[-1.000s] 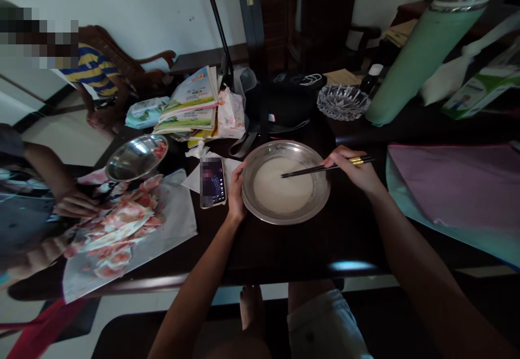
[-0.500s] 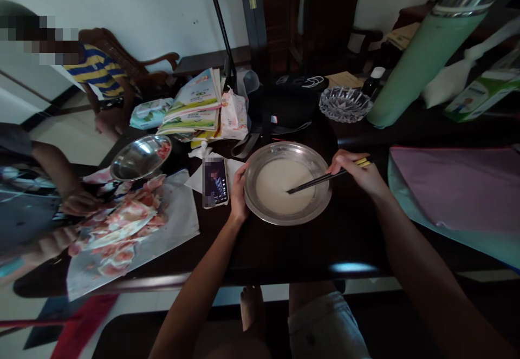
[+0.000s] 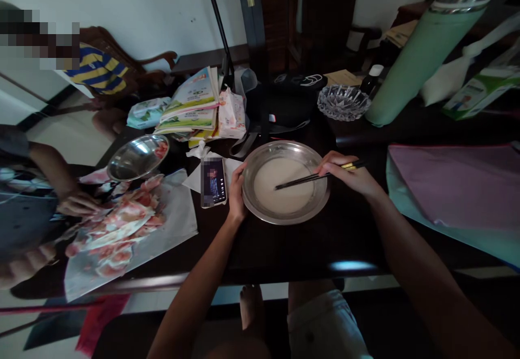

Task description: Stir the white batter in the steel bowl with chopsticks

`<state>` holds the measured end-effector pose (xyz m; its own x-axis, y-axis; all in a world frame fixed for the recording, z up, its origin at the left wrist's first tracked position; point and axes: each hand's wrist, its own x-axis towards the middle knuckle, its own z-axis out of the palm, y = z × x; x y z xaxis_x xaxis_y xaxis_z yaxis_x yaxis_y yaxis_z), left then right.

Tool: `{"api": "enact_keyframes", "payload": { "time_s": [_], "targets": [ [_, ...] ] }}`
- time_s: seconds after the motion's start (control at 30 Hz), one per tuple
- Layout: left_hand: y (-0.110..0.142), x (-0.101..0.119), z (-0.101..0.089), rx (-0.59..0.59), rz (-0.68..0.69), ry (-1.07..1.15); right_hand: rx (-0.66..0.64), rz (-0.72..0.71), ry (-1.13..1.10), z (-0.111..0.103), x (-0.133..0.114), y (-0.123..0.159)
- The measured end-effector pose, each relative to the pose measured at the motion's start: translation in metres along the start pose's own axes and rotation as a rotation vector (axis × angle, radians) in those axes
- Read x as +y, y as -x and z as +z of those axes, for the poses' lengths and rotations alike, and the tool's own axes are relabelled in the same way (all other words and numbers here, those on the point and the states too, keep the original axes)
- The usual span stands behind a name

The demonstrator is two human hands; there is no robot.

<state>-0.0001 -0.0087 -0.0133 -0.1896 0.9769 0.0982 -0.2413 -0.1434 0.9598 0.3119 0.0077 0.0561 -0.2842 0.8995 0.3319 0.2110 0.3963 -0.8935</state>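
A round metal bowl (image 3: 260, 215) stands on the dark table in front of me, with a milky off-white liquid (image 3: 280, 185) in it. My left hand (image 3: 236, 191) grips the bowl by its left rim, thumb near the edge and the other fingers hidden along the outer wall. Over the bowl's right rim, my right hand (image 3: 345, 172) is closed around dark chopsticks (image 3: 298, 181) with gold-coloured ends. Their tips dip into the liquid left of its middle. Just left of my left hand lies a lit phone (image 3: 214, 182) on white paper.
At the left, a co-worker's hands (image 3: 77, 203) are at pale pink-and-white pieces (image 3: 122, 223) on a white sheet (image 3: 174, 213), near a second metal bowl (image 3: 138, 158). Behind stand books (image 3: 190, 102), a glass dish (image 3: 343, 103) and a tall green flask (image 3: 426, 61). A pink folder (image 3: 455, 185) lies right.
My right hand and the chopsticks have shifted left, moving the tips leftward through the liquid. My left hand stays on the bowl. The co-worker's lower hand has moved left, away from the pieces.
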Motion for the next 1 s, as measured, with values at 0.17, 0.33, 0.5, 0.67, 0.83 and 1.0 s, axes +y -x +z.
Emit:
{"api": "enact_keyframes", "payload": {
  "time_s": [0.17, 0.33, 0.5, 0.67, 0.83, 1.0],
  "targets": [
    [0.0009, 0.0007, -0.0014, -0.013, 0.021, -0.033, 0.148, 0.041, -0.045, -0.0030, 0.0008, 0.0004],
    [0.0003, 0.0006, -0.0008, 0.022, 0.028, -0.045, -0.010, 0.020, -0.025, 0.0009, -0.0012, 0.0008],
    [-0.0002, -0.0013, -0.0001, 0.052, 0.012, -0.048, 0.141, 0.034, -0.026, -0.0012, -0.0025, -0.0003],
    [0.0018, 0.0020, 0.0010, 0.063, 0.038, -0.078, 0.052, 0.023, -0.026, 0.0013, -0.0004, 0.0000],
    [0.0034, 0.0042, 0.0006, 0.048, 0.065, -0.095, 0.148, -0.007, 0.008, 0.0004, 0.0038, -0.0001],
    [0.0032, 0.0019, -0.0015, 0.035, 0.084, -0.122, 0.072, 0.011, -0.051, 0.0004, 0.0010, -0.0001]
  ]
}}
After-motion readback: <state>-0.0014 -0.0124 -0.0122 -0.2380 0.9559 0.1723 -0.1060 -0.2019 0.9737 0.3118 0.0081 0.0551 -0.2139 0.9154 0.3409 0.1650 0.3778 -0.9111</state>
